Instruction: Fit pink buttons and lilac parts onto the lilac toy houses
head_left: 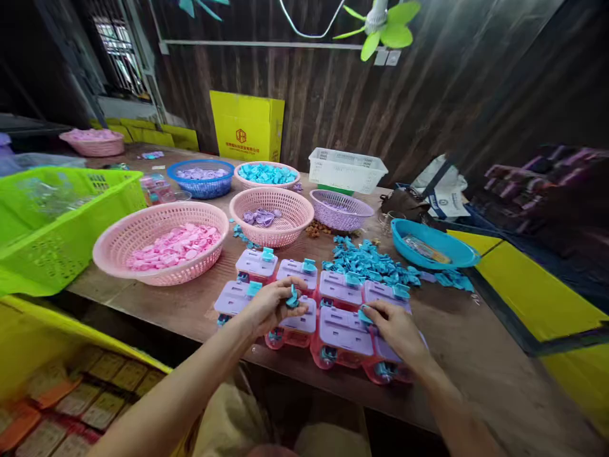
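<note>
Two rows of small pink boxes with purple lids stand in front of me on the table. Several lids carry a blue plastic clip at one edge. My left hand is closed around loose blue clips, above the left part of the front row. With its fingertips my right hand pinches a blue clip at the corner of a front-row lid. Behind the boxes lies a heap of loose blue pieces.
Beyond the boxes are a pink basket of pink pieces, a pink basket with purple pieces, a purple basket and a blue tray. A green crate stands left; a yellow carton stands by the wall.
</note>
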Available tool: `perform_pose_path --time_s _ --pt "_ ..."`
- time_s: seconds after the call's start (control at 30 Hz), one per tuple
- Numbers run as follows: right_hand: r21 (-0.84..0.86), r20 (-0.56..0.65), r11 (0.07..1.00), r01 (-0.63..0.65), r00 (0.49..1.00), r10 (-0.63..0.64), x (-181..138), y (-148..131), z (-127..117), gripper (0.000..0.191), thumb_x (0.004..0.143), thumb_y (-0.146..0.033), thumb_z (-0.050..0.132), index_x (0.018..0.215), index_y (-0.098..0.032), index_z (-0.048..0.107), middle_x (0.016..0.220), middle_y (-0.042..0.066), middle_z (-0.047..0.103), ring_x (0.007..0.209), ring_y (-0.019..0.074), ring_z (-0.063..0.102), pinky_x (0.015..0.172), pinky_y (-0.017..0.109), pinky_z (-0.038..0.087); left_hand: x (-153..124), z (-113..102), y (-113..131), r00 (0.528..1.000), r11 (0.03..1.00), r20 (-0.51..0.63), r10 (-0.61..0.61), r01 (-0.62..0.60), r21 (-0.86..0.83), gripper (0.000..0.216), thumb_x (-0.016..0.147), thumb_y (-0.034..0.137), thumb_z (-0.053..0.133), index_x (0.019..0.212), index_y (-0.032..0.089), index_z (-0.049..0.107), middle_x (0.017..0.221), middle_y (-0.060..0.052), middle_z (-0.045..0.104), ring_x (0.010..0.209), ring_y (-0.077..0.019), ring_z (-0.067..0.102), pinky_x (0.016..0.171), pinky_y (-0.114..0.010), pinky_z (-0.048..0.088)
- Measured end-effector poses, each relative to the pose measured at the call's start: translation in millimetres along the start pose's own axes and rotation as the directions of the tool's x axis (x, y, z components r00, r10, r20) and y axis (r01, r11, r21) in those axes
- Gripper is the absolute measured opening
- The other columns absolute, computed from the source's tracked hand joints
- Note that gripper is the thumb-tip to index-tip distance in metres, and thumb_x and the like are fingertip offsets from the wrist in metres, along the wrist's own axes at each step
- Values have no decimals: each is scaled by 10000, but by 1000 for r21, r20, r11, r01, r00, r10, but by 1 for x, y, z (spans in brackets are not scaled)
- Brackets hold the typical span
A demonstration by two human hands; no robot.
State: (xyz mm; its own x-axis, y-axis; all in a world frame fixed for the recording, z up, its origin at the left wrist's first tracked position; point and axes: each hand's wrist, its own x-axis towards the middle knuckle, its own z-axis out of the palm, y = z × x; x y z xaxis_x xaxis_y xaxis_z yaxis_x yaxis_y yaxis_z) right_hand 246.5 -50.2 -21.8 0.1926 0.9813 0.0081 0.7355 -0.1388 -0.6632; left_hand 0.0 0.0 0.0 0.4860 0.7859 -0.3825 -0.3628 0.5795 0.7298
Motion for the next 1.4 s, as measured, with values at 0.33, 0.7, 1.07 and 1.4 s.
perform_pose_path --time_s 0.33,0.7,1.07,1.4 --pt "61 -91 972 226 971 -220 -4 8 16 266 754 -397 478 674 -197 635 727 53 625 737 216 564 697 337 410 2 -13 9 980 958 34 196 -199 208 256 619 165 698 680 152 450 683 19 581 672 -119 599 702 -273 494" --pt "-265 -152 899 347 906 -395 -6 18 32 270 881 -275 430 685 -192 596 704 41 581 726 204 508 673 321 352 30 -16 -12 879 265 186 439 -325 908 46 709 118 607 692 144 639 664 -3 638 630 -122 549 615 -225 391" --pt "-419 -199 817 397 837 -509 -10 17 38 377 935 -323 324 688 -196 579 685 42 554 707 203 467 645 311 302 36 -9 -13 857 -39 377 350 -389 920 184 737 35 509 622 158 435 644 23 499 633 -111 462 598 -216 320" --pt "-413 -226 839 353 853 -470 -12 14 39 385 939 -328 313 702 -200 588 680 30 565 701 191 481 638 307 276 34 -1 -20 910 -306 355 214 -283 909 247 752 -22 316 788 169 467 816 -30 523 722 -148 456 645 -248 344"
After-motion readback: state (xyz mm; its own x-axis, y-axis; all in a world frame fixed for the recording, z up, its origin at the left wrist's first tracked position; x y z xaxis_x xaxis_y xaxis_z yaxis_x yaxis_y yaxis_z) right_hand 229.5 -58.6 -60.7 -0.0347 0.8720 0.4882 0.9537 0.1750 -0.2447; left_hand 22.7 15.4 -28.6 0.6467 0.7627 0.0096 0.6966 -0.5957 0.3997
